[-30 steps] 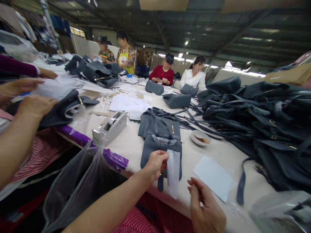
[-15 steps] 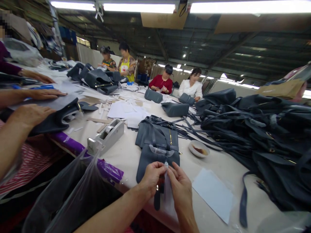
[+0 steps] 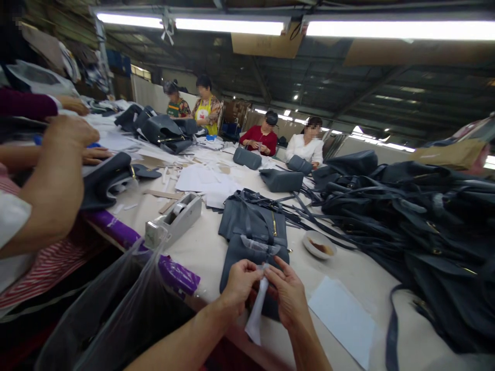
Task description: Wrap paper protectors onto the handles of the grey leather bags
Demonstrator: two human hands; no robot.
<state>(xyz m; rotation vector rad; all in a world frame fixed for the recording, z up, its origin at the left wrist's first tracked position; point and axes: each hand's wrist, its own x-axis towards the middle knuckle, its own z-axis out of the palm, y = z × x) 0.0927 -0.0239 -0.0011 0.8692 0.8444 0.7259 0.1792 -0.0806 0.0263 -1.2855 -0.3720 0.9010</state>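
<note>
A dark blue-grey bag with a brass zipper lies on the table in front of me. Over its near part, my left hand pinches the top of a translucent white strip, thumb and finger pressed together. My right hand closes on the same top end from the right, its fingertips almost meeting the left ones. The strip hangs down between my wrists across the bag's lower edge. Clear wrapping shows around the bag's handle, just above my fingers.
To the left stands a grey tape dispenser. Right of the bag are a small dish with brown residue, pale sheets and a big heap of dark bags. A co-worker's arms reach in at left; several people sit or stand beyond.
The white strip now hangs in front of the dark strap end, which no longer shows. My hands stay close together. At left, a co-worker's arm has lifted and the view has shifted slightly.
</note>
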